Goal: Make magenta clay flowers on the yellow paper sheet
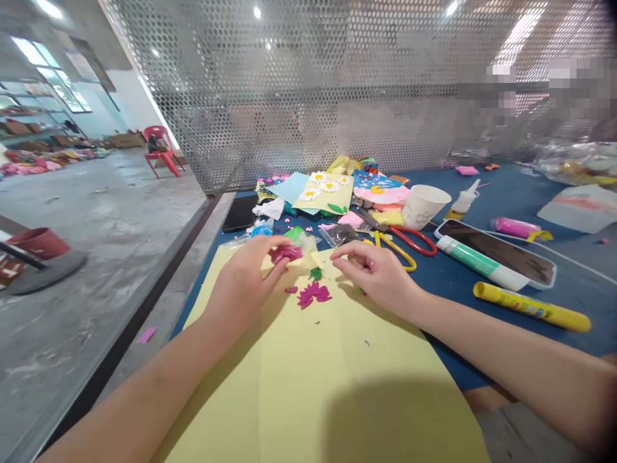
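Note:
My left hand (243, 273) is closed around a small magenta lump (286, 253), seemingly modelling clay in thin clear plastic. My right hand (378, 273) hovers to the right with thumb and forefinger pinched together; whatever is between them is too small to make out. Below and between the hands, magenta petal-like pieces (314, 295) form a partial flower on a large yellow sheet (308, 373). Just above them lies a green bit (315, 274), and a loose magenta piece (290, 290) is at their left.
Red-and-yellow-handled scissors (415, 239), a paper cup (427, 204), a glue bottle (463, 200), a phone (499, 251), a green-white tube (475, 260) and a yellow tube (530, 307) are at the right. Behind stand a daisy card (325, 193) and perforated metal screen (308, 96); a black phone (240, 213) lies left.

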